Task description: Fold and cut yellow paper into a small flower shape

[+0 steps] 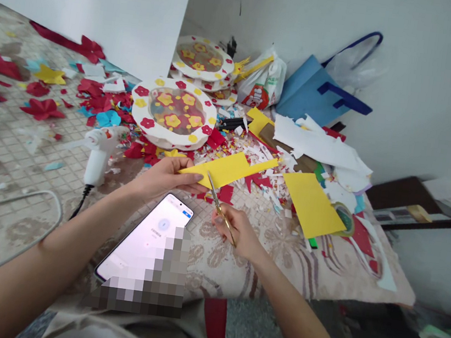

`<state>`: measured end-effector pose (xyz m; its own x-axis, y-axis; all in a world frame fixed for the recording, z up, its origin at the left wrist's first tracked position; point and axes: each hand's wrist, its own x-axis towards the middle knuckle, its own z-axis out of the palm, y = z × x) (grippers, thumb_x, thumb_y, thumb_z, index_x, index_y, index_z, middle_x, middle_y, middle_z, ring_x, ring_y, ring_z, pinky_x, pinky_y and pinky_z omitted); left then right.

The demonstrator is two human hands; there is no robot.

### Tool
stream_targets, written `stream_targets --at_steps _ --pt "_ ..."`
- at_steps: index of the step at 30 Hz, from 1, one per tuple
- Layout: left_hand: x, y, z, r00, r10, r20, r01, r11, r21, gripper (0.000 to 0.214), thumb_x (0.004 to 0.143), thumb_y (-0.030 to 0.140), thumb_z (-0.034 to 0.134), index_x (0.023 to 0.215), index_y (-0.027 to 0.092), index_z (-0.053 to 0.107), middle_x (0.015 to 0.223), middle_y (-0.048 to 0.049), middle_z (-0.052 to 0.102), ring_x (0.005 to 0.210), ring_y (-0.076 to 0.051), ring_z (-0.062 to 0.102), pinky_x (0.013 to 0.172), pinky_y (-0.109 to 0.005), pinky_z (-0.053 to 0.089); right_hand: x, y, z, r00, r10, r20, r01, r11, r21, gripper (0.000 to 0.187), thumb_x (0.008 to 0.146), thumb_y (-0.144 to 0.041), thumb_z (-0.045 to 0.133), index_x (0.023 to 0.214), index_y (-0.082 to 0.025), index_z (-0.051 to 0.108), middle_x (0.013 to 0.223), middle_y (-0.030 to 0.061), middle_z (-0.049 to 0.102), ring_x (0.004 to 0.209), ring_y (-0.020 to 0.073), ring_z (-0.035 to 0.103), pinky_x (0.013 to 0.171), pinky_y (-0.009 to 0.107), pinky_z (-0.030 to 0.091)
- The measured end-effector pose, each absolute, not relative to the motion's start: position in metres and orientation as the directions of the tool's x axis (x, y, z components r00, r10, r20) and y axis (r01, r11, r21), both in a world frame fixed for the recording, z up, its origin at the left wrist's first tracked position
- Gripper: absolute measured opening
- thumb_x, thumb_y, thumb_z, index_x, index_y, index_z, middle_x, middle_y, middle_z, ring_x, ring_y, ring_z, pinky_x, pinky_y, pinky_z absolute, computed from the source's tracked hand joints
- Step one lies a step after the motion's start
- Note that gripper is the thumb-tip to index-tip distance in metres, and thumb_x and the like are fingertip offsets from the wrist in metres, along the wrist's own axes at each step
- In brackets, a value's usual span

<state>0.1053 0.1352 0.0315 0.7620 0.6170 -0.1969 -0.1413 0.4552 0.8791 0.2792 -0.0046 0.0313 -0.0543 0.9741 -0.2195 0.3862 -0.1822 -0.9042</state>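
My left hand (172, 174) pinches the left end of a folded strip of yellow paper (228, 168) above the table. In my right hand (236, 228) is a pair of gold-handled scissors (220, 208), its blades pointing up and left. The blade tips overlap the paper's lower edge near my left fingers. A narrow part of the yellow paper sticks out to the right. Below my left hand lies a phone (150, 236) with a lit screen. Another yellow sheet (314, 205) rests to the right.
A white glue gun (98, 155) stands at left with its cord. Round flower-decorated pieces (140, 105) sit behind my hands amid red paper flowers (42, 109) and scraps. A blue bag (308, 94) leans on the wall. A tape roll (345, 221) lies near the right edge.
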Motion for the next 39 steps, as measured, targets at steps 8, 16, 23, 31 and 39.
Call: stream_targets --at_steps 8,16,23,31,39 --pt "0.1052 0.1355 0.0317 0.774 0.603 -0.192 -0.123 0.441 0.889 0.031 0.069 0.026 0.076 0.072 0.016 0.047 0.077 -0.0074 0.073 0.072 -0.018 0.071 0.064 -0.02 0.057 0.2791 -0.0054 0.0256 -0.037 0.977 -0.21 0.393 -0.179 -0.902 0.04 0.086 -0.057 0.046 0.071 -0.02 0.045 0.055 -0.0045 0.041 0.047 0.0105 0.038 0.047 0.023 0.03" --pt "0.1053 0.1363 0.0255 0.812 0.552 -0.191 -0.095 0.448 0.889 0.029 0.069 0.029 0.077 0.078 0.015 0.053 0.08 -0.0069 0.073 0.077 -0.02 0.071 0.067 -0.021 0.058 0.2781 -0.003 0.0298 -0.088 0.972 -0.217 0.378 -0.169 -0.91 0.048 0.082 -0.066 0.044 0.074 -0.019 0.046 0.057 -0.0046 0.036 0.05 0.0105 0.035 0.048 0.024 0.026" --pt "0.1044 0.1378 0.0235 0.841 0.505 -0.193 -0.049 0.427 0.903 0.03 0.07 0.032 0.075 0.083 0.014 0.057 0.084 -0.0069 0.073 0.081 -0.019 0.07 0.07 -0.021 0.057 0.2746 -0.0004 0.0323 -0.084 0.975 -0.208 0.323 -0.17 -0.931 0.054 0.079 -0.072 0.041 0.072 -0.018 0.046 0.054 -0.0054 0.035 0.047 0.0097 0.033 0.045 0.024 0.026" --pt "0.1034 0.1381 0.024 0.844 0.503 -0.187 -0.05 0.421 0.906 0.025 0.072 0.03 0.074 0.081 0.014 0.056 0.083 -0.0066 0.072 0.08 -0.018 0.07 0.07 -0.022 0.057 0.2743 -0.0017 0.0304 -0.094 0.97 -0.223 0.272 -0.191 -0.943 0.053 0.081 -0.071 0.041 0.073 -0.018 0.046 0.053 -0.0046 0.039 0.046 0.0096 0.037 0.044 0.024 0.029" --pt "0.1033 0.1376 0.0254 0.863 0.468 -0.192 -0.03 0.426 0.904 0.022 0.074 0.028 0.072 0.084 0.014 0.058 0.086 -0.0077 0.072 0.08 -0.017 0.07 0.072 -0.023 0.057 0.2728 -0.001 0.0301 -0.112 0.968 -0.223 0.251 -0.189 -0.949 0.052 0.082 -0.069 0.041 0.074 -0.018 0.046 0.055 -0.0034 0.043 0.048 0.0095 0.041 0.046 0.023 0.034"
